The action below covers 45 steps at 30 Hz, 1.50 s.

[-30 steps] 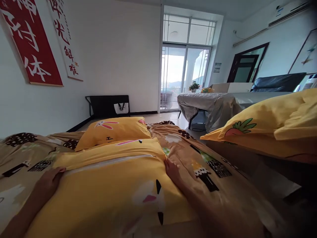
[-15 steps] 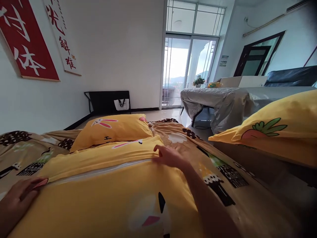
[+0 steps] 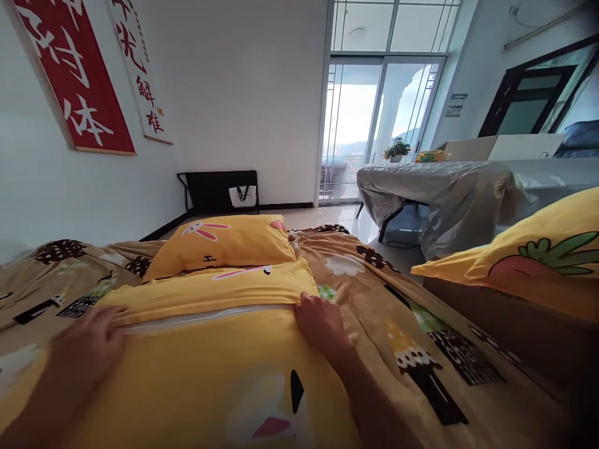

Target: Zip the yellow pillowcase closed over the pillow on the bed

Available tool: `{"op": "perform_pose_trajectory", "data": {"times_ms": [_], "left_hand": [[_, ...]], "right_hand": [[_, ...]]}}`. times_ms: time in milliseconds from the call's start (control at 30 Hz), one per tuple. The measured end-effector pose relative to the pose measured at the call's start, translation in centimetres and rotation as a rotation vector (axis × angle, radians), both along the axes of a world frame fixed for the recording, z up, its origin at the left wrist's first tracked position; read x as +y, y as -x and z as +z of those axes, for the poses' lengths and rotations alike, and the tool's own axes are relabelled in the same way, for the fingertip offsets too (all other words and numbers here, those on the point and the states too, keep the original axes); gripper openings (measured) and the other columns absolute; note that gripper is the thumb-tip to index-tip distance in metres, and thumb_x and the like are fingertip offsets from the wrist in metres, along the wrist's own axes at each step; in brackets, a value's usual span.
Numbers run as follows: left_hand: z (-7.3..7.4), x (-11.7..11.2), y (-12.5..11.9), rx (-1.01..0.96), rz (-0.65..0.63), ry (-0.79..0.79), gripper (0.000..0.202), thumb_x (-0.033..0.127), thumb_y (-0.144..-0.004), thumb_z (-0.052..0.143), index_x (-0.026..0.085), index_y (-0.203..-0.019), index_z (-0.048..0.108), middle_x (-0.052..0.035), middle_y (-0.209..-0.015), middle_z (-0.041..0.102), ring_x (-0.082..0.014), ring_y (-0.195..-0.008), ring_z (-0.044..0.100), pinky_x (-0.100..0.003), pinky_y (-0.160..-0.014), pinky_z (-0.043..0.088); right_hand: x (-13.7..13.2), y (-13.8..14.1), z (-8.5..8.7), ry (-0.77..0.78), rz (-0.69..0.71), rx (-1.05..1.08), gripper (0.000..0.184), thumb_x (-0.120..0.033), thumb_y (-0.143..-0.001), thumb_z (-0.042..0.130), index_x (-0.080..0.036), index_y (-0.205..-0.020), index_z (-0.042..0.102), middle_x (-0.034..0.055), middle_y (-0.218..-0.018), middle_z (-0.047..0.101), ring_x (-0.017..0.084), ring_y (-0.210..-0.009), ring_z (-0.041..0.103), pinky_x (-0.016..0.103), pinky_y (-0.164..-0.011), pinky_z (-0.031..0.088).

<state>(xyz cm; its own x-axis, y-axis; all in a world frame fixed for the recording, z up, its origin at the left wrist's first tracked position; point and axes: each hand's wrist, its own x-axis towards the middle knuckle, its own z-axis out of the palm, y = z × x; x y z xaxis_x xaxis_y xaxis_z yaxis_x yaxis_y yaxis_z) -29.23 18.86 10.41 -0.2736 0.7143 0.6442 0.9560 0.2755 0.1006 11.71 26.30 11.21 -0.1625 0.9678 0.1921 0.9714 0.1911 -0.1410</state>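
Note:
A yellow pillowcase (image 3: 187, 374) with a rabbit print lies plumped out in front of me, its white zipper (image 3: 196, 319) running across below a folded flap. At the right end of the zipper, my right hand (image 3: 322, 321) is closed on the pillowcase edge, fingers curled over it. My left hand (image 3: 88, 349), slightly blurred, is closed at the zipper's left end, its fingers over the flap and its thumb lower down. The fabric inside both grips is hidden.
Another yellow pillow (image 3: 224, 246) lies just beyond, on a brown patterned blanket (image 3: 374, 349). To the right, a yellow carrot-print pillow (image 3: 528, 262) rests on a brown surface. Farther back stand a plastic-covered table (image 3: 468, 181) and a black folded piece of furniture (image 3: 206, 190).
My left hand has moved up and right from the pillowcase's left corner to the zipper's end. My right hand has lowered slightly onto the edge. The view has turned left.

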Motion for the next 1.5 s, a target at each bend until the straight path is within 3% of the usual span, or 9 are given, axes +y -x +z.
{"op": "perform_pose_trajectory", "data": {"times_ms": [100,167,267,333,600,800,1000,1233,1500], "left_hand": [[2.8,1.0,-10.7,0.019,-0.528,0.092,0.038,0.024,-0.075,0.033,0.016,-0.098,0.063,-0.0087,-0.109,0.066,-0.0201,-0.105,0.060,-0.035,-0.095,0.047],[4.0,2.0,-17.2,0.047,-0.752,0.201,0.037,0.018,-0.080,0.034,0.019,-0.102,0.063,-0.0055,-0.120,0.062,-0.0165,-0.114,0.055,-0.031,-0.101,0.043],[4.8,4.3,-24.0,0.148,-0.956,0.349,0.040,0.011,-0.080,0.036,0.016,-0.111,0.060,-0.0073,-0.125,0.059,-0.0177,-0.121,0.051,-0.032,-0.105,0.038],[4.4,6.1,-26.3,0.198,-1.003,0.403,0.040,0.013,-0.078,0.043,0.012,-0.115,0.057,-0.0126,-0.127,0.057,-0.0224,-0.122,0.049,-0.036,-0.105,0.038],[0.7,9.5,-26.1,-0.124,-0.941,0.447,0.032,0.031,-0.092,0.036,0.020,-0.097,0.066,-0.0070,-0.095,0.069,-0.0196,-0.092,0.063,-0.032,-0.083,0.047],[1.0,9.6,-26.6,-0.049,-0.874,0.462,0.031,0.025,-0.091,0.036,0.018,-0.084,0.065,-0.0079,-0.085,0.069,-0.0210,-0.080,0.064,-0.031,-0.073,0.045],[0.6,9.0,-26.6,0.057,-0.951,0.371,0.030,0.011,-0.084,0.037,0.017,-0.107,0.055,-0.0069,-0.097,0.067,-0.0207,-0.089,0.061,-0.032,-0.077,0.044],[0.9,8.8,-26.7,0.076,-0.860,0.365,0.021,0.012,-0.087,0.038,0.016,-0.082,0.058,-0.0064,-0.088,0.064,-0.0201,-0.084,0.057,-0.034,-0.078,0.042],[0.1,9.1,-26.7,0.038,-0.882,0.287,0.021,0.016,-0.090,0.040,0.017,-0.080,0.058,-0.0041,-0.082,0.064,-0.0187,-0.080,0.057,-0.034,-0.077,0.041]], "right_hand": [[0.2,0.2,-0.5,-0.004,0.073,-0.049,0.026,-0.012,-0.087,0.036,-0.013,-0.087,0.062,0.0125,-0.083,0.067,0.023,-0.079,0.065,0.028,-0.061,0.036],[0.3,-0.1,-0.6,-0.025,0.114,-0.085,0.026,-0.008,-0.085,0.036,-0.013,-0.086,0.062,0.0125,-0.083,0.067,0.022,-0.078,0.065,0.028,-0.061,0.036],[0.3,-0.7,-0.2,-0.029,0.136,-0.118,0.026,-0.008,-0.085,0.037,-0.012,-0.089,0.062,0.0123,-0.084,0.067,0.023,-0.077,0.065,0.027,-0.060,0.036],[0.3,-1.1,0.1,-0.016,0.165,-0.124,0.025,-0.008,-0.086,0.037,-0.012,-0.090,0.062,0.0119,-0.085,0.067,0.023,-0.079,0.065,0.027,-0.060,0.036],[0.8,-1.7,0.1,-0.040,0.189,-0.078,0.021,-0.012,-0.090,0.038,-0.016,-0.086,0.058,0.0082,-0.082,0.066,0.021,-0.079,0.064,0.028,-0.059,0.031],[1.3,-1.9,-0.2,-0.128,0.268,-0.016,0.021,-0.014,-0.092,0.038,-0.018,-0.087,0.058,0.0046,-0.086,0.065,0.017,-0.082,0.061,0.027,-0.068,0.031],[1.4,-2.2,0.0,-0.138,0.301,0.068,0.019,-0.016,-0.093,0.040,-0.017,-0.086,0.057,0.0030,-0.087,0.065,0.015,-0.082,0.059,0.026,-0.067,0.028],[1.1,-2.4,0.9,-0.071,0.255,0.065,0.020,-0.024,-0.094,0.045,-0.017,-0.080,0.057,0.0026,-0.083,0.067,0.014,-0.077,0.061,0.026,-0.061,0.025],[0.9,-2.3,0.8,-0.180,0.337,-0.056,0.021,-0.020,-0.096,0.041,-0.017,-0.082,0.057,0.0033,-0.086,0.066,0.016,-0.083,0.060,0.027,-0.073,0.031]]}}
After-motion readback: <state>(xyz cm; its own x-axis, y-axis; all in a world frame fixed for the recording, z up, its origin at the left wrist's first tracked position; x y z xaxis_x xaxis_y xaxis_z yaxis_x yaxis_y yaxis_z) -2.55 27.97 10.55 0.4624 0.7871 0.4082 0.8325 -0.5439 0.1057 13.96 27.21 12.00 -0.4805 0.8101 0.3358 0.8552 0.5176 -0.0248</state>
